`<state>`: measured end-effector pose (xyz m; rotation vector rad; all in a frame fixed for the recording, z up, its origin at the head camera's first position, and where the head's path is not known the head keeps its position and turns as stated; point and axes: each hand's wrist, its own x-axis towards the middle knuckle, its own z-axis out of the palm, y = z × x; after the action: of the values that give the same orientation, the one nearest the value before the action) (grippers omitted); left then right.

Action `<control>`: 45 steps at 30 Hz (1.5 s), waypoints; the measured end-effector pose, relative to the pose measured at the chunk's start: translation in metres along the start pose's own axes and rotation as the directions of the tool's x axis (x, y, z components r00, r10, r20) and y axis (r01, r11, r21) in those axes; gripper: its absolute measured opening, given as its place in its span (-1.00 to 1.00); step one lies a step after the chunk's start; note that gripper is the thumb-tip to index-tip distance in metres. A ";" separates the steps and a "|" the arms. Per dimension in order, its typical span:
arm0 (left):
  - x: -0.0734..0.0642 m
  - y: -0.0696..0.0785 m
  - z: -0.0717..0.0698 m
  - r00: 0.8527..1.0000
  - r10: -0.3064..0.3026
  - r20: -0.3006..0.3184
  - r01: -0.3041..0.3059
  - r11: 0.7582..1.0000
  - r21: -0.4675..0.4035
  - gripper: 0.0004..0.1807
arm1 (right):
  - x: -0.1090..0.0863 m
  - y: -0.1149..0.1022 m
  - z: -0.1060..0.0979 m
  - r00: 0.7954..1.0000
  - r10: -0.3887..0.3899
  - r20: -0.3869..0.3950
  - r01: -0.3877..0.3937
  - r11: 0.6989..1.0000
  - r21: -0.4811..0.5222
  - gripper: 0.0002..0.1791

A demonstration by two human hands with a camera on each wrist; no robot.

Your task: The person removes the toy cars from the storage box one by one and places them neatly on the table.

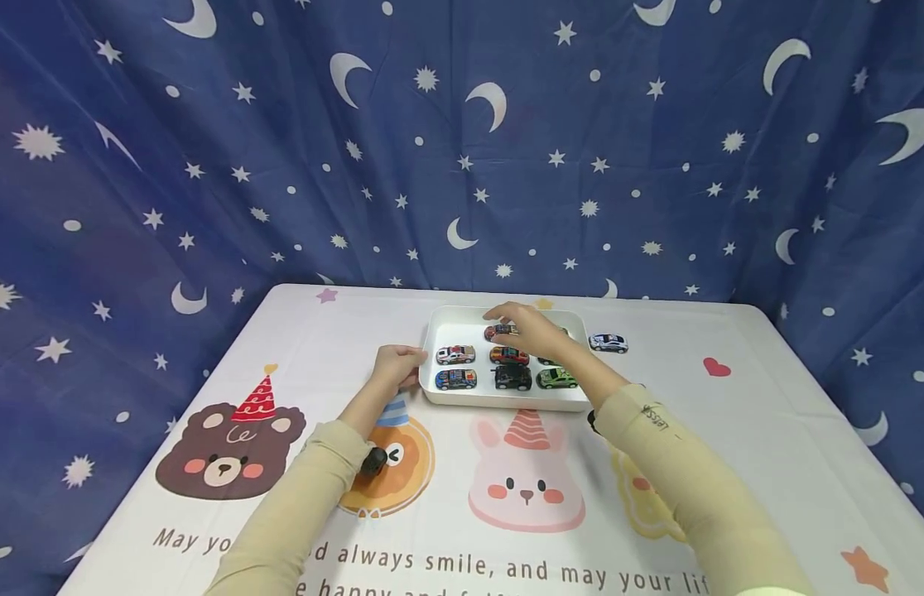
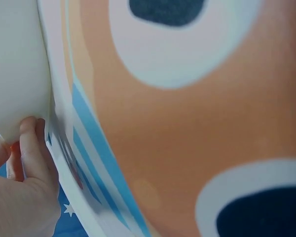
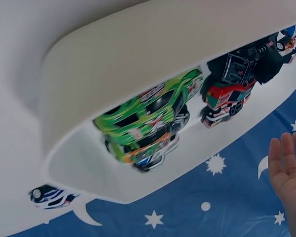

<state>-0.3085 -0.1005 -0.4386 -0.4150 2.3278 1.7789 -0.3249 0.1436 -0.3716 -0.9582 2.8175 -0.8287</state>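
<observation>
A white tray [image 1: 507, 400] holds several small toy cars in rows. My left hand [image 1: 397, 367] pinches the tray's left wall, its thumb and fingers on either side of the rim in the left wrist view. Over the back of the tray reaches my right hand [image 1: 532, 331], fingers spread around a dark red toy car [image 1: 499, 332]. In the right wrist view those fingers [image 3: 288, 157] look straight. Nearer the front are an orange-red car [image 1: 509, 355], a black car [image 1: 512, 377] and a green car [image 1: 556, 378]. The right hand and forearm partly hide the cars behind the green one.
Just outside the tray's right side, a white-and-blue toy car [image 1: 608, 343] stands on the printed tablecloth [image 1: 700, 414]. In the tray's left column sit a white-orange car [image 1: 455, 355] and a blue car [image 1: 456, 379]. A blue star-patterned curtain [image 1: 462, 165] hangs behind the table.
</observation>
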 end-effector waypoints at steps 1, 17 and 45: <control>0.000 0.000 0.000 1.000 -0.005 -0.002 0.005 1.000 -0.002 -0.69 | 0.002 -0.001 0.001 1.000 0.004 0.011 -0.004 1.000 0.005 -0.56; -0.006 0.004 0.002 0.999 -0.035 -0.004 0.035 0.999 -0.026 -0.67 | 0.031 -0.007 0.025 0.993 0.031 0.117 -0.019 0.994 -0.106 -0.56; -0.005 0.002 0.001 1.000 -0.030 0.008 0.030 0.999 -0.038 -0.68 | 0.055 -0.011 0.065 0.946 0.264 0.188 -0.231 0.956 -0.178 -0.63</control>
<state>-0.3050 -0.0982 -0.4354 -0.4456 2.2737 1.8105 -0.3487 0.0734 -0.4153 -0.6404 2.7674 -0.4567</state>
